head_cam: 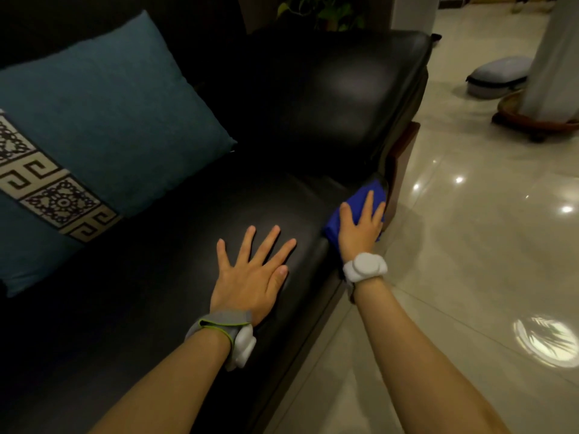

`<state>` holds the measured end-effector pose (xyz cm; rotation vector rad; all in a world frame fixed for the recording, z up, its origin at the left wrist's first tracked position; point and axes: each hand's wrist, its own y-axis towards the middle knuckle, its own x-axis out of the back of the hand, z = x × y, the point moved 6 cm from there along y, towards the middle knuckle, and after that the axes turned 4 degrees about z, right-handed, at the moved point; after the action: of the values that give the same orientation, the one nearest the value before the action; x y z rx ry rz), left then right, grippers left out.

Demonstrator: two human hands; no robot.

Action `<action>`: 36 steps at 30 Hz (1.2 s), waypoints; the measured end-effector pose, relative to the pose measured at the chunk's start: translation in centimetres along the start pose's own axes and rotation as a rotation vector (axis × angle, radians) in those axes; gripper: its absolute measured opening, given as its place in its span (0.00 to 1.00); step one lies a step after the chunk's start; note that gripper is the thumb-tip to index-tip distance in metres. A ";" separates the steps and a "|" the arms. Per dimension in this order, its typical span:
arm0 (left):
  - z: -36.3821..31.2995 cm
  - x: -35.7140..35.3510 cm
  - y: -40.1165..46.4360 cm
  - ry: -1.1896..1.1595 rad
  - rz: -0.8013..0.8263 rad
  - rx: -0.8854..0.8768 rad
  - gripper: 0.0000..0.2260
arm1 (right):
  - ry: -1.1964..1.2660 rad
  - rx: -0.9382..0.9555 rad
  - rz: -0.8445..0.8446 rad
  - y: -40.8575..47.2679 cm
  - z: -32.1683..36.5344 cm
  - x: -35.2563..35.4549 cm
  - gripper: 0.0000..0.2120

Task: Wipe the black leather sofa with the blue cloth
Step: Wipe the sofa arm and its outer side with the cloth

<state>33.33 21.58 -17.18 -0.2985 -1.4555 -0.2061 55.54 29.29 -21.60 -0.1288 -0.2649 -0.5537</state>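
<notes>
Your right hand (360,225) presses the cloth (354,211) flat-fingered at the sofa's (313,120) front edge; your left hand (250,283) lies spread and holds nothing on the seat. With no grip on the cloth, it may bunch or slip over that edge to the floor (470,245).

I see both forearms bare, no sleeves. The left wrist wears a grey strap (219,324) edged in yellow-green, carrying a rounded white device (242,347). The right wrist wears a lobed white device (365,267) on a pale band.
</notes>
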 end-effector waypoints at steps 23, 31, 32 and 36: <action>1.0 -1.3 1.0 -0.043 -0.047 -0.001 0.22 | 0.244 -0.021 0.103 -13.9 -5.7 -3.6 0.29; 0.8 -1.1 1.3 -0.061 0.036 -0.025 0.22 | 0.411 -0.296 0.027 -6.7 -5.4 -1.7 0.27; 0.8 -1.0 1.4 -0.057 0.081 -0.025 0.22 | 0.413 -0.342 0.066 -8.4 -6.0 -2.3 0.27; 0.7 1.2 2.1 0.068 0.290 -0.134 0.26 | 0.519 -0.541 0.264 -14.1 -7.2 -4.7 0.30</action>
<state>33.51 23.88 -16.04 -0.6018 -1.3163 -0.0776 45.71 18.37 -29.10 -0.5264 0.4099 -0.3676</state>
